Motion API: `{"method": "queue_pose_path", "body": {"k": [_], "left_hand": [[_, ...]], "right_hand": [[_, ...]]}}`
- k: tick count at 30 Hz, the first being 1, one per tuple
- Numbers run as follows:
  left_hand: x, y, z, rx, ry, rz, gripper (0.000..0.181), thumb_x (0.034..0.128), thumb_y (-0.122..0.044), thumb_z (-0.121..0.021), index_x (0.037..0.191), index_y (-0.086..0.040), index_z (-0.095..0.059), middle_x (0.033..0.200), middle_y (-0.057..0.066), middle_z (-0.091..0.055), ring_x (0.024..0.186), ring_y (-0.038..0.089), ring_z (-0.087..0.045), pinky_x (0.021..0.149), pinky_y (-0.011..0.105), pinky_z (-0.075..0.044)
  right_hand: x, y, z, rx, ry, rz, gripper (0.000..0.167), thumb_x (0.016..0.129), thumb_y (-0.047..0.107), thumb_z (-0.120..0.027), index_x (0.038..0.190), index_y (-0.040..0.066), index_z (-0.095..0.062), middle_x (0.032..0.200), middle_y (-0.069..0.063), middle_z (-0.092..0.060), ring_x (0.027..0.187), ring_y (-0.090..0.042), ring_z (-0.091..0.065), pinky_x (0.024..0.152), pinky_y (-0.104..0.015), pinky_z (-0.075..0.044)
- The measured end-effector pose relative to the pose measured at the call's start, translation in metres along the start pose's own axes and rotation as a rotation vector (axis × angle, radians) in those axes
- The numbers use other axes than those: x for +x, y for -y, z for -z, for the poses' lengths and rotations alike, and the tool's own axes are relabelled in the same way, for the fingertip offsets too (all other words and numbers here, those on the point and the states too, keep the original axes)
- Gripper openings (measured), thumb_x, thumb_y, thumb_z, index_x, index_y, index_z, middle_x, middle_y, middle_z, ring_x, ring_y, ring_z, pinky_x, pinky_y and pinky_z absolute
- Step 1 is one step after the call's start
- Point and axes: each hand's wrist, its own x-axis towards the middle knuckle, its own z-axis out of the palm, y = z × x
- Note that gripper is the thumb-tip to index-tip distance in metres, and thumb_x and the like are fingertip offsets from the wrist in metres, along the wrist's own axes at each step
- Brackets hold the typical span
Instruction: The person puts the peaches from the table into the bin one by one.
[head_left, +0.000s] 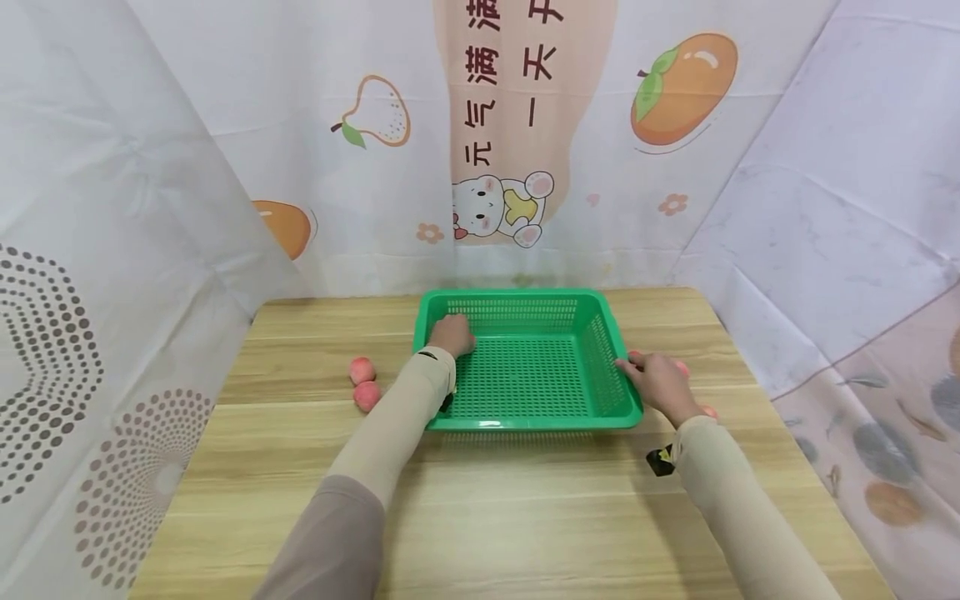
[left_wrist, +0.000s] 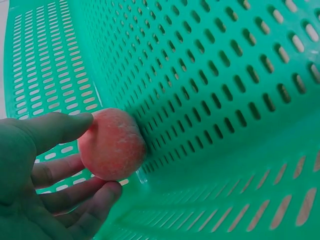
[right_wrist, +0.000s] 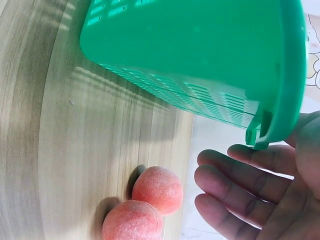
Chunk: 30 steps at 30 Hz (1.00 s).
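Inside the green plastic basket (head_left: 517, 421), at its left end, my left hand (head_left: 452, 335) holds a pinkish-red peach (left_wrist: 112, 145) between thumb and fingertips. The peach sits low against the perforated plastic; whether it bears on the basket cannot be told. At the opposite end, my right hand (head_left: 663, 385) grips the basket's right rim (right_wrist: 292, 75), thumb over the edge and index finger beneath it. Its other fingers (right_wrist: 240, 187) are loosely bent outside the basket. Two peaches (right_wrist: 157, 190) lie on the table below that hand in the right wrist view.
Left of the basket, two more peaches (head_left: 362, 371) lie close together on the wooden table (head_left: 510, 517). Another peach (head_left: 708, 412) shows partly behind the right wrist. Printed white curtains (head_left: 337, 208) enclose the table's back and sides.
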Motion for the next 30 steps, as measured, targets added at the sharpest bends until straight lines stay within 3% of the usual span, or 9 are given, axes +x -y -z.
{"method": "queue_pose_path", "body": {"k": [4, 7, 10, 14, 17, 20, 24, 28, 30], "left_hand": [[-0.006, 0.0, 0.002, 0.037, -0.033, -0.004, 0.029, 0.097, -0.017, -0.056, 0.069, -0.007, -0.054, 0.055, 0.001, -0.037, 0.052, 0.016, -0.037, 0.052, 0.03, -0.035], [-0.007, 0.001, 0.005, 0.044, -0.034, 0.007, 0.024, 0.0966, -0.016, -0.055, 0.074, -0.005, -0.056, 0.057, 0.001, -0.036, 0.051, 0.016, -0.035, 0.05, 0.03, -0.033], [-0.006, 0.002, 0.009, -0.002, -0.026, 0.021, 0.03, 0.0944, -0.014, -0.056, 0.066, -0.01, -0.047, 0.056, 0.0, -0.029, 0.05, 0.015, -0.028, 0.047, 0.029, -0.029], [-0.004, 0.003, 0.015, -0.068, -0.02, 0.051, 0.043, 0.093, -0.015, -0.06, 0.061, -0.017, -0.031, 0.058, -0.001, -0.022, 0.053, 0.015, -0.023, 0.049, 0.029, -0.027], [-0.005, 0.003, 0.019, -0.054, -0.054, 0.049, 0.041, 0.0925, -0.019, -0.064, 0.063, -0.015, -0.036, 0.059, -0.001, -0.028, 0.056, 0.016, -0.03, 0.054, 0.03, -0.033], [-0.007, 0.002, 0.022, -0.031, -0.096, 0.03, 0.037, 0.0917, -0.021, -0.067, 0.067, -0.013, -0.041, 0.061, 0.0, -0.036, 0.059, 0.017, -0.038, 0.059, 0.031, -0.038], [-0.013, 0.0, 0.028, -0.097, -0.094, 0.015, 0.027, 0.0922, -0.017, -0.066, 0.074, -0.008, -0.048, 0.067, 0.004, -0.042, 0.061, 0.017, -0.038, 0.059, 0.031, -0.036], [-0.017, -0.001, 0.033, -0.135, -0.095, -0.012, 0.014, 0.0915, -0.017, -0.067, 0.092, -0.004, -0.064, 0.08, 0.006, -0.06, 0.06, 0.012, -0.044, 0.055, 0.026, -0.037], [-0.019, -0.002, 0.037, -0.141, -0.095, -0.026, 0.015, 0.0912, -0.018, -0.068, 0.086, -0.004, -0.064, 0.074, 0.004, -0.058, 0.057, 0.011, -0.041, 0.053, 0.025, -0.035]], "right_hand": [[0.001, 0.001, 0.0, -0.005, 0.001, 0.01, 0.051, 0.102, 0.031, -0.051, 0.125, -0.014, -0.057, 0.117, -0.033, -0.063, 0.093, -0.042, -0.066, 0.083, -0.052, -0.051], [0.002, 0.003, 0.0, -0.003, 0.01, 0.013, 0.053, 0.102, 0.032, -0.05, 0.126, -0.014, -0.056, 0.124, -0.033, -0.058, 0.102, -0.046, -0.063, 0.085, -0.053, -0.051], [0.003, 0.004, 0.001, -0.003, 0.018, 0.006, 0.053, 0.102, 0.032, -0.05, 0.127, -0.014, -0.055, 0.125, -0.034, -0.056, 0.1, -0.044, -0.064, 0.084, -0.052, -0.051], [0.005, 0.004, 0.002, 0.002, 0.032, -0.007, 0.053, 0.102, 0.033, -0.049, 0.129, -0.013, -0.054, 0.124, -0.033, -0.058, 0.086, -0.035, -0.065, 0.079, -0.048, -0.05], [0.005, 0.003, 0.002, 0.012, 0.037, -0.011, 0.054, 0.103, 0.033, -0.048, 0.13, -0.013, -0.053, 0.127, -0.032, -0.057, 0.091, -0.037, -0.066, 0.082, -0.049, -0.05], [0.006, 0.002, 0.003, 0.011, 0.032, -0.008, 0.055, 0.103, 0.034, -0.048, 0.131, -0.012, -0.053, 0.131, -0.032, -0.053, 0.108, -0.045, -0.062, 0.09, -0.054, -0.049], [0.005, -0.001, 0.003, -0.007, 0.032, -0.011, 0.056, 0.102, 0.038, -0.048, 0.131, -0.01, -0.053, 0.132, -0.03, -0.053, 0.119, -0.048, -0.054, 0.1, -0.058, -0.042], [0.003, -0.003, 0.005, -0.03, 0.042, -0.026, 0.057, 0.102, 0.04, -0.047, 0.132, -0.008, -0.054, 0.133, -0.028, -0.054, 0.123, -0.049, -0.049, 0.105, -0.062, -0.032], [0.002, -0.004, 0.005, -0.034, 0.044, -0.03, 0.057, 0.102, 0.041, -0.047, 0.132, -0.007, -0.054, 0.132, -0.028, -0.054, 0.124, -0.05, -0.048, 0.105, -0.063, -0.03]]}}
